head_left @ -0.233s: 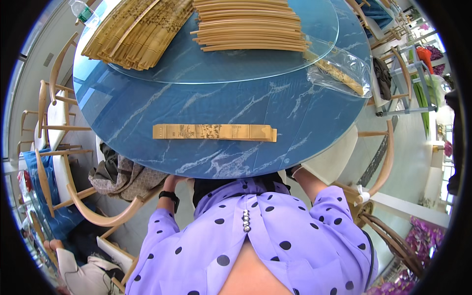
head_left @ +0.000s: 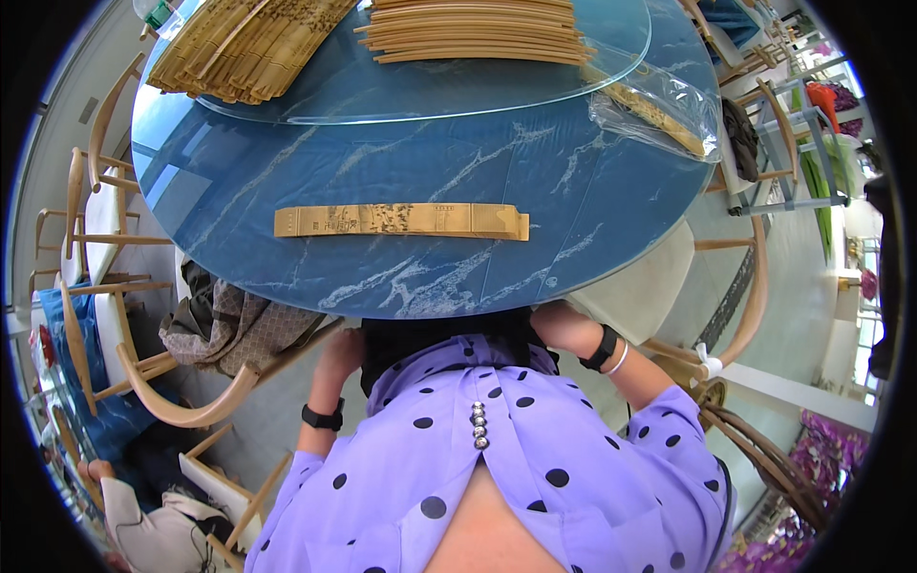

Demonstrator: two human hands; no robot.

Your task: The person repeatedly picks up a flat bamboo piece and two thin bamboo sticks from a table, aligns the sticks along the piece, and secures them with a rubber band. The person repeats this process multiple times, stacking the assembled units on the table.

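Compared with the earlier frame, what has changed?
The left hand and right hand have drawn back, showing more below the table. The table sits higher in the picture, likely because the viewpoint shifted. Nothing was visibly grasped or released; the flat golden carton lies unmoved on it.

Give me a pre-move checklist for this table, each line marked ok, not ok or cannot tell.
1. Long, flat, gold printed strip lying wholly on the round blue marbled table: ok.
2. Strip apart from the fanned pile of gold printed strips and the stack of thin tan rods: ok, both sit farther back, on the clear glass disc.
3. Crinkled clear plastic bag off the strip: ok, it lies toward the table's right side.
4. Left hand up on the tabletop: not ok, it is below the near edge.
5. Right hand up on the tabletop: not ok, likewise low.
6. Both hands empty: cannot tell, fingers hidden.
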